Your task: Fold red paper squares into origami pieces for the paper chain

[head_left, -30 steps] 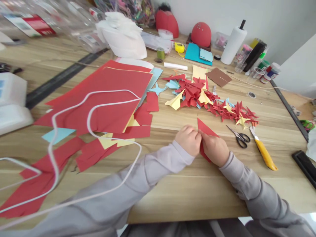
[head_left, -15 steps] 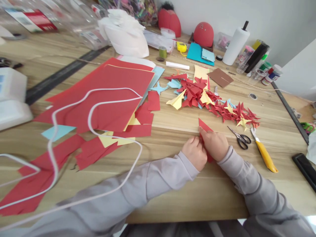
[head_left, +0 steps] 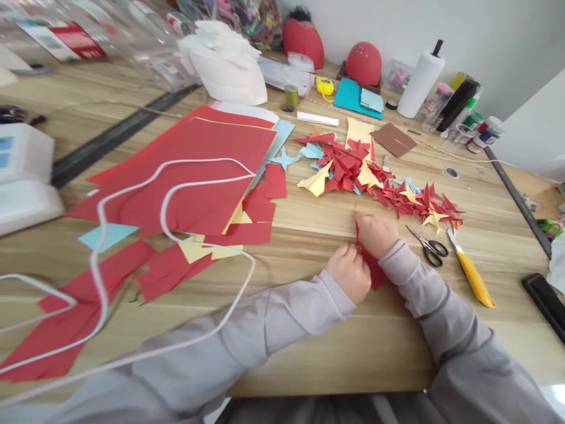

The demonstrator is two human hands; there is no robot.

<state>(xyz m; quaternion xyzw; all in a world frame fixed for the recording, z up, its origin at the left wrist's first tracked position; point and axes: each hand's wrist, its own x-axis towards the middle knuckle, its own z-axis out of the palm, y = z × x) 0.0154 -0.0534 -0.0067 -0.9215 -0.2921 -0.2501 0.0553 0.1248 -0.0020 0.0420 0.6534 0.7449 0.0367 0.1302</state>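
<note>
A folded piece of red paper [head_left: 374, 271] lies on the wooden table in front of me, partly covered by both hands. My left hand [head_left: 349, 272] is closed at its left edge, the fingers curled against the paper. Farther up, my right hand [head_left: 376, 232] presses over the paper's upper end, its fingers closed together at the tip. Beyond the hands is a heap of folded red paper pieces [head_left: 346, 168] with some yellow and blue ones among them. Black-handled scissors [head_left: 432, 250] and a yellow utility knife [head_left: 474, 277] lie to the right.
Large red paper sheets [head_left: 189, 176] are stacked at the left, a white cord [head_left: 165, 206] looping over them. Red strips [head_left: 101, 282] spread below. A brown card [head_left: 394, 139], yellow tape measure [head_left: 325, 86] and white bottle [head_left: 421, 82] stand or lie farther back. A black object [head_left: 545, 303] is at the right edge.
My right hand has slid up and slightly left along the red paper, covering its upper tip and baring more of its lower part. My left hand has stayed almost in place.
</note>
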